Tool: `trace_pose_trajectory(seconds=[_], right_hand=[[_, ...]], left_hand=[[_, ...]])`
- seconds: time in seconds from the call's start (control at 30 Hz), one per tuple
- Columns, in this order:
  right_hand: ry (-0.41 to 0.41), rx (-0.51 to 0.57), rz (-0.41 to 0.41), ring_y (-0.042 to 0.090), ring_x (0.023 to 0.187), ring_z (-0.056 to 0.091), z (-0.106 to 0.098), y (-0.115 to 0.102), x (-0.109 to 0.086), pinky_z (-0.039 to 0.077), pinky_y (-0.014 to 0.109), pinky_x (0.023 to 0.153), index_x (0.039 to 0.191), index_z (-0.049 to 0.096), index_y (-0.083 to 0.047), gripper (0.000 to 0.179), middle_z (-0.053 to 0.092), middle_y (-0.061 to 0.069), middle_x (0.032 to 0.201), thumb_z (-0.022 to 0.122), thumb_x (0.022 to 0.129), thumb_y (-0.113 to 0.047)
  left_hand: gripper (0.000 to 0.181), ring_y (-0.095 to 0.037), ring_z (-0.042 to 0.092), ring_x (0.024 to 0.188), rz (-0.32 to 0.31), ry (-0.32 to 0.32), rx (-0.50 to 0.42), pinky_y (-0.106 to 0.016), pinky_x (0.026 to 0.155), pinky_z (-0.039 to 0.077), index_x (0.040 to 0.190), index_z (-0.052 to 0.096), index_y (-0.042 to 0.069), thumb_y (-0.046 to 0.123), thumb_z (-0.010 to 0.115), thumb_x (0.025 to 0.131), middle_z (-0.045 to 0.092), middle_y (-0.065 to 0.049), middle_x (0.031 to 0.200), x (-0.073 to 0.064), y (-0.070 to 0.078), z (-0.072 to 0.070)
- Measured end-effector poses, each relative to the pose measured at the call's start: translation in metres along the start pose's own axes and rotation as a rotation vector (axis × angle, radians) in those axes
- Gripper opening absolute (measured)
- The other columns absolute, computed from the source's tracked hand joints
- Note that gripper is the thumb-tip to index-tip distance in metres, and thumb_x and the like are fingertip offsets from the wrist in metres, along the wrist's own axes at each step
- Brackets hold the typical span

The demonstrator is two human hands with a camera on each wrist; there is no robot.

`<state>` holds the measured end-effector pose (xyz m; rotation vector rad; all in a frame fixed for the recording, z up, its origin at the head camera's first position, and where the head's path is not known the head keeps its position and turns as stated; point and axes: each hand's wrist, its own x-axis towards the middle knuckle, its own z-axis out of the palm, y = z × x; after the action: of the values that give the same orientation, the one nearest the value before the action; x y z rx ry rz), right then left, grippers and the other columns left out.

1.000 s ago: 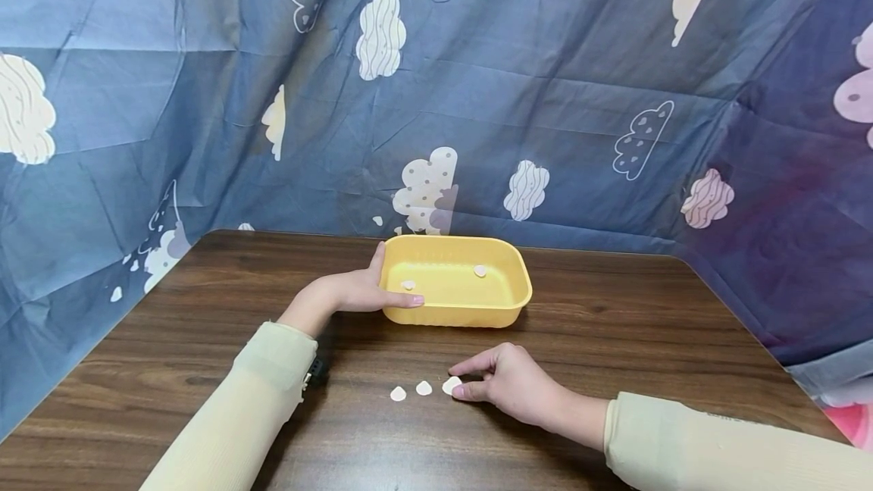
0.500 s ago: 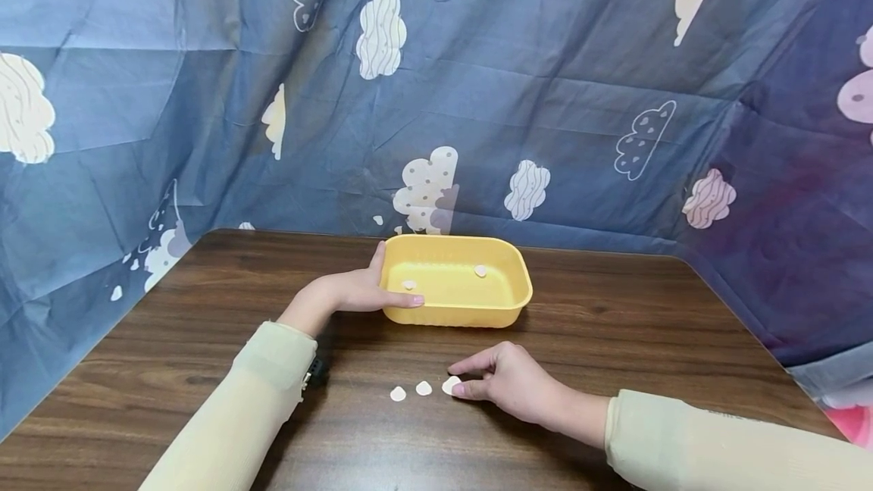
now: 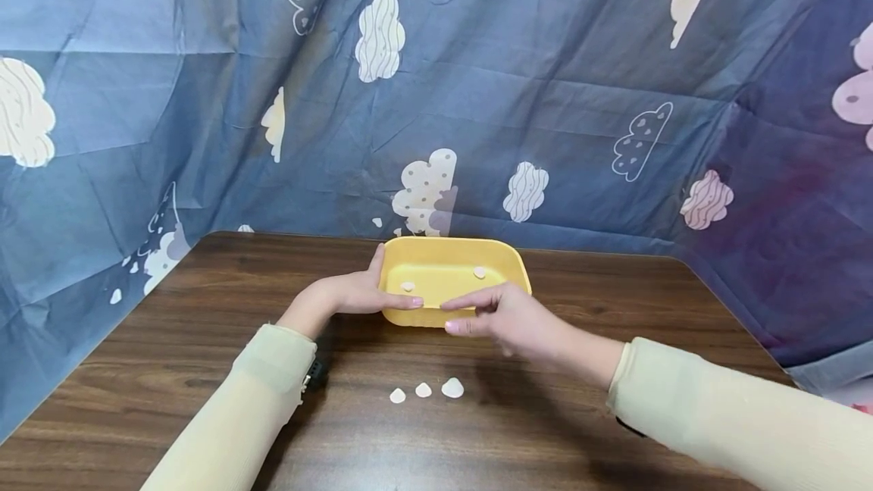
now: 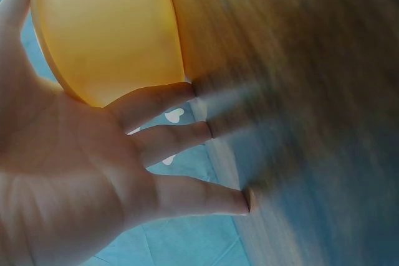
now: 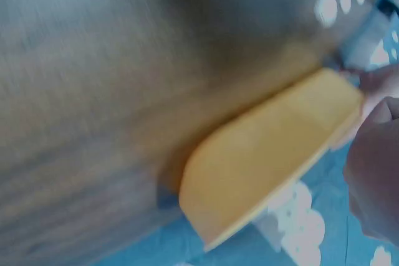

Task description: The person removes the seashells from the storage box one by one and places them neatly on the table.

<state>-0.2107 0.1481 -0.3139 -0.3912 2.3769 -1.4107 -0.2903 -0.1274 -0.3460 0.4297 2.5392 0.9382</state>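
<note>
A yellow plastic basin (image 3: 443, 251) stands near the table's far edge, with two small white shell-like pieces inside, one left (image 3: 408, 286) and one right (image 3: 480, 272). My left hand (image 3: 351, 292) rests against its left end, thumb along the front rim; in the left wrist view the fingers are straight, their tips at the table. Over the basin's front right hovers my right hand (image 3: 525, 322), thumb and index finger apart, with nothing visible between them. Nearer me on the table, three white pieces lie in a row: left (image 3: 398, 395), middle (image 3: 423, 390), and a larger right one (image 3: 452, 388).
The dark wood-grain table (image 3: 614, 301) spreads around the basin. Behind it hangs a blue curtain (image 3: 580, 120) with cloud prints, close to the table's back edge. The right wrist view is blurred.
My right hand has left the rightmost white piece on the table and risen away from me to the basin's front. The left hand and basin have stayed in place.
</note>
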Motion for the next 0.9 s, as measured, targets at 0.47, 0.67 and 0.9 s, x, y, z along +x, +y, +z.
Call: trace_pose_trajectory(seconds=[0.47,0.67,0.9], right_hand=[[0.202,0.100,0.001,0.010,0.057,0.035,-0.053,-0.010,0.068,0.037,0.023,0.057,0.135,0.072,-0.005,0.042,0.049,-0.007,0.072,0.078,0.099,-0.026],[0.247,0.094,0.065,0.030,0.110,0.070,-0.051,0.003,0.094,0.061,0.034,0.096,0.146,0.060,0.001,0.061,0.064,0.022,0.136,0.071,0.103,-0.041],[0.296,-0.064,0.139,0.036,0.139,0.059,-0.038,0.017,0.105,0.041,0.048,0.123,0.154,0.055,-0.001,0.079,0.057,0.022,0.155,0.060,0.104,-0.061]], left_hand=[[0.143,-0.034,0.037,0.156,-0.010,0.002,-0.007,-0.050,0.129,0.032,0.165,-0.027,0.004,0.071,0.073,0.087,0.001,-0.027,0.178,-0.002,0.000,0.000],[0.143,-0.033,0.039,0.154,-0.010,0.008,-0.009,-0.049,0.128,0.033,0.165,-0.026,0.004,0.071,0.074,0.087,0.004,-0.027,0.178,-0.002,-0.001,0.001],[0.142,-0.033,0.039,0.154,-0.005,0.009,0.000,-0.049,0.128,0.034,0.165,-0.026,0.005,0.070,0.073,0.088,0.006,-0.027,0.177,-0.003,0.000,0.000]])
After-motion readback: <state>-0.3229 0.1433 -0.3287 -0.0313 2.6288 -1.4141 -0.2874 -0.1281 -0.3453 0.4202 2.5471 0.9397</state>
